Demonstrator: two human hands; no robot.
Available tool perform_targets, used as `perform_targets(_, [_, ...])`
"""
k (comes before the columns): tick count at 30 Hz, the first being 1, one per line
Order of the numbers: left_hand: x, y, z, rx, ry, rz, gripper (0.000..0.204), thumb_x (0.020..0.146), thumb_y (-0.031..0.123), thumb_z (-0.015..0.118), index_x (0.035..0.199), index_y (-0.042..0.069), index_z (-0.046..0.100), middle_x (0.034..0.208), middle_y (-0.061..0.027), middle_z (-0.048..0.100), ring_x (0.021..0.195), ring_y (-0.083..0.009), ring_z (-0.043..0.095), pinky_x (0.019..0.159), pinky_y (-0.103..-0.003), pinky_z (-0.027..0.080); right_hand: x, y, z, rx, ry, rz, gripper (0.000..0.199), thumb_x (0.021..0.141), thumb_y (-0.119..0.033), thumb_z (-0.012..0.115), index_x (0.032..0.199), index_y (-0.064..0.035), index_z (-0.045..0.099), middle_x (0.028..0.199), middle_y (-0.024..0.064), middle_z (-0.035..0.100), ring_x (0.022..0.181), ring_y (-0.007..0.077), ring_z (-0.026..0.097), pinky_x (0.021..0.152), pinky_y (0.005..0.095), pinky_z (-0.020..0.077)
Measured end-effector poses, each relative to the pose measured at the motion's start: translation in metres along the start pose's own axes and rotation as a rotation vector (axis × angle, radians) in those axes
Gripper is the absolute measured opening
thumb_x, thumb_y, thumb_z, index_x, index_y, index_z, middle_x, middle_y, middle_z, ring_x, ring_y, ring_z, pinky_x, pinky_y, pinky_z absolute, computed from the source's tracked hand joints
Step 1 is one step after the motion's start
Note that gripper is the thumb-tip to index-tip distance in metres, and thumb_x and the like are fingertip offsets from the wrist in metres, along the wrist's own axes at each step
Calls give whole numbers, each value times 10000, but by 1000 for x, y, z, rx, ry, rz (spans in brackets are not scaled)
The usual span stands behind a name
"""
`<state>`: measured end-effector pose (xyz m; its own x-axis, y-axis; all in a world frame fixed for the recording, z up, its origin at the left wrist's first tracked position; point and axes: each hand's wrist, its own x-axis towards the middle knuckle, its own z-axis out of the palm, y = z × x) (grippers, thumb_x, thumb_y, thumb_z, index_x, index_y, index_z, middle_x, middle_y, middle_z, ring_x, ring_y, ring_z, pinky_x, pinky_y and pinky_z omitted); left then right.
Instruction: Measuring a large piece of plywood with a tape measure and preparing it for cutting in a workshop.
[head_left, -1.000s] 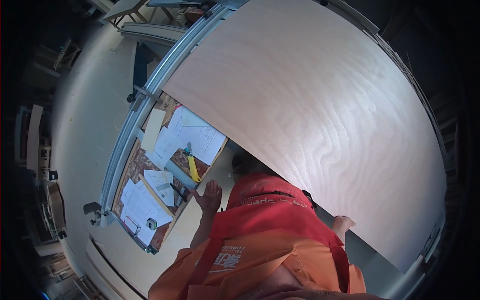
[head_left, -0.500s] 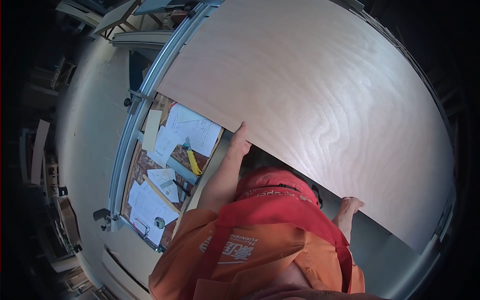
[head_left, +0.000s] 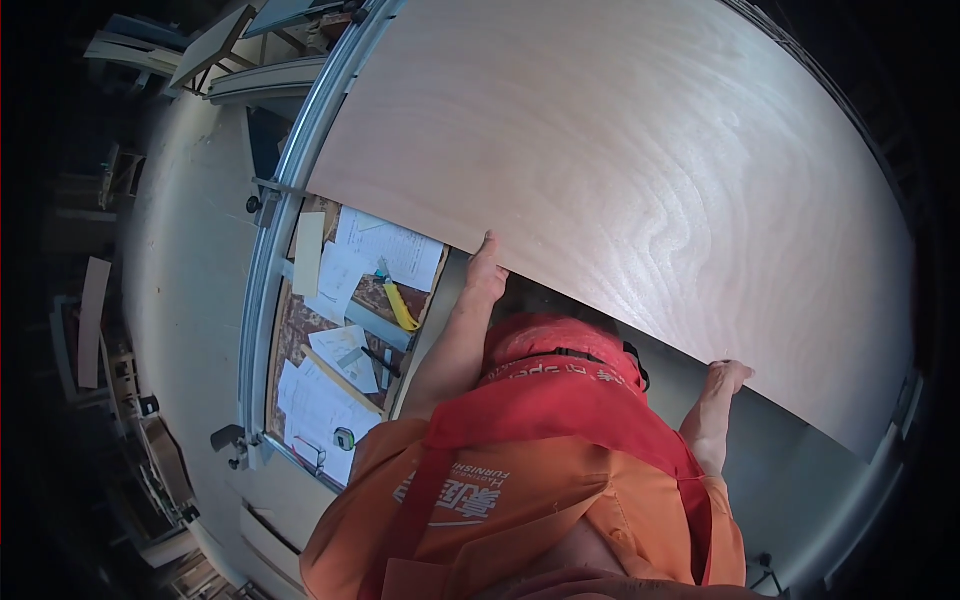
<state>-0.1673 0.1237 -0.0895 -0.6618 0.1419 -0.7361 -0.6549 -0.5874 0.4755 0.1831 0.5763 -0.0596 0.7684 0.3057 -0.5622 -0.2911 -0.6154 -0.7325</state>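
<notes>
A large, pale pinkish-brown plywood sheet (head_left: 560, 150) lies before me, its near edge slanting from upper left to lower right. My left hand (head_left: 487, 272) grips that edge, with the thumb on top and the other fingers hidden below. Farther right along the same edge, my right hand (head_left: 728, 376) is closed on it too, its fingers partly out of sight beneath the sheet. The sheet's near left corner is by a metal stop (head_left: 283, 187) on a long aluminium rail (head_left: 315, 120).
Left of my arm, a worn board (head_left: 290, 318) bears paper sheets (head_left: 320, 400), a yellow utility knife (head_left: 402, 306), a wood strip (head_left: 308, 250), a tape measure (head_left: 344, 438) and a black pen (head_left: 380, 362). Wooden panels (head_left: 210, 45) stand at the far left.
My view has turned slightly, so the sheet's near edge lies at a shallower slant. Both hands keep their hold on it; the right one appears higher in view.
</notes>
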Motion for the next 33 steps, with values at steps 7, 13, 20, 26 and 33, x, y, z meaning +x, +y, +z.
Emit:
perform_targets(7, [0,-1,-6,26,46,-7,432,1009,329,712,1323,47,620,1262,-78,693,1129,-234,686,985,-388,573,4,5,-2,21,-71,77,842,887,-644,641,1280,98,594,1338,193,656,1151,379,649,882,447,572])
perform_targets(13, [0,0,-13,30,44,-14,432,1009,327,714,1319,40,625,1253,-75,693,1109,-226,690,961,-381,576,-16,-7,-2,-97,-35,13,733,925,-604,589,1202,70,663,1310,163,691,1159,308,660,984,375,532])
perform_targets(20, [-7,6,-9,120,53,-21,488,993,351,734,1328,15,619,1242,-94,689,1087,-243,695,951,-403,581,-4,27,-2,-157,-67,-35,699,961,-573,553,1224,64,670,1328,183,682,1170,336,658,1005,376,520])
perform_targets(26, [-10,-2,13,90,-2,-44,525,982,361,745,1346,10,603,1251,-105,686,1090,-254,696,951,-418,582,191,32,9,-1036,-166,-245,723,976,-583,510,1194,84,684,1336,219,672,1212,370,642,1048,411,508])
perform_targets(33, [-11,4,4,58,58,116,533,979,362,749,1345,7,593,1254,-109,685,1093,-260,697,953,-413,581,-50,30,-7,-302,87,-78,724,980,-586,507,1172,87,696,1332,237,667,1227,387,632,1070,425,493])
